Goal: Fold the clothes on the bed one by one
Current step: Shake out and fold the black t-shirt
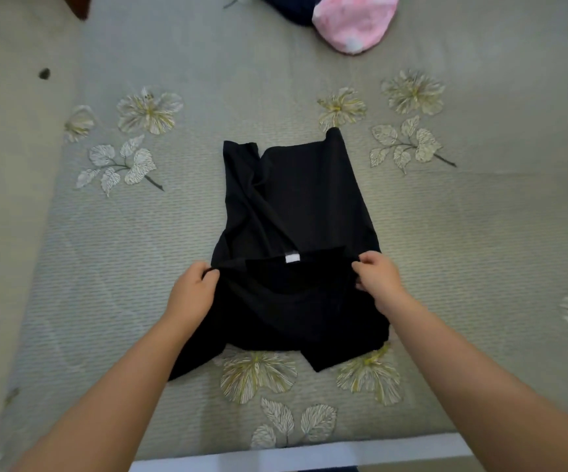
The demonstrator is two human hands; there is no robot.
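the left hand [192,289] pinches the near left shoulder edge of one black shirt [296,206], fingers curled round the cloth. the shirt lies between both hands on the flowered bedspread [480,216], its body stretching away from them, a white tag [292,258] at the collar. the right hand [378,279] grips the right shoulder edge the same way. farther off to the right sit one pink garment [354,18] and one dark garment [286,5].

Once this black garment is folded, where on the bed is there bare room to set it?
Bare bedspread lies right of the black garment, and left of it. Crowded at the far edge: pink garment beside a dark one.
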